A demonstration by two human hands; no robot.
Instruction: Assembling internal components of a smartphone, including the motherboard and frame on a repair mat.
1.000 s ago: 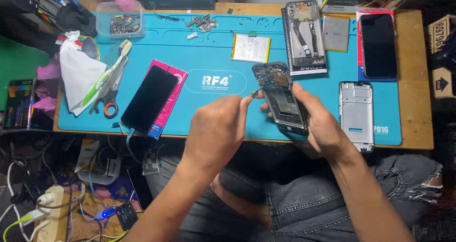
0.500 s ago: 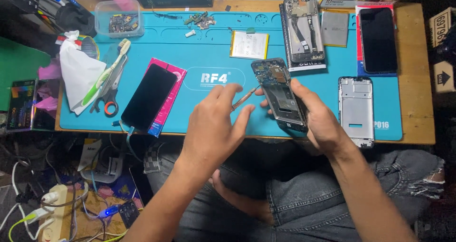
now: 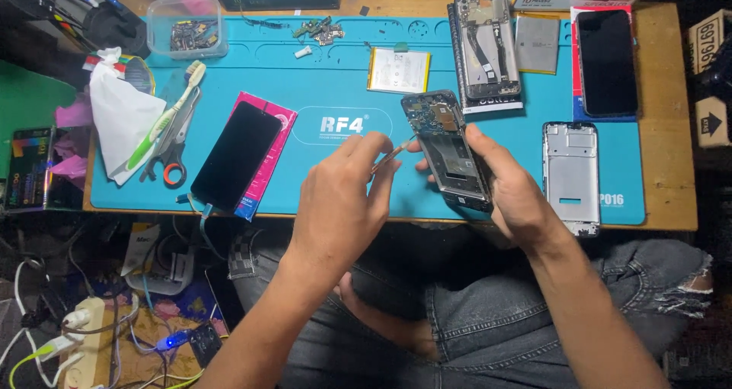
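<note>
Here we see the right hand [image 3: 512, 194] wrapped around an opened phone body [image 3: 451, 149], fingers curled along its far edge and thumb on the near side, holding it tilted just above the blue work mat [image 3: 335, 76]. The phone's back is off, so its board and inner frame face up. The left hand [image 3: 343, 198] is pinched shut on a thin tool [image 3: 393, 154], thumb and forefinger pressed together; the tool's tip reaches toward the phone's upper left edge, though we cannot tell whether it truly touches, as the tip is small and blurred.

On the mat to the left lies a black phone screen [image 3: 235, 156] resting on a pink sheet [image 3: 274, 141]. Further left we find a green toothbrush [image 3: 166, 114] lying over scissors with an orange handle [image 3: 174, 160], beside a crumpled white cloth [image 3: 122, 122]. A clear plastic box [image 3: 185, 29] with small parts stands at the mat's far left corner, and loose small parts [image 3: 319, 30] lie along the far edge. A flat battery [image 3: 399, 70] lies just beyond the held phone, near a second opened phone [image 3: 486, 49]. To the right, a silver phone frame [image 3: 571, 175] lies close to the right hand, and a dark phone [image 3: 606, 61] sits well beyond it. The mat covers a wooden table [image 3: 667, 168].
</note>
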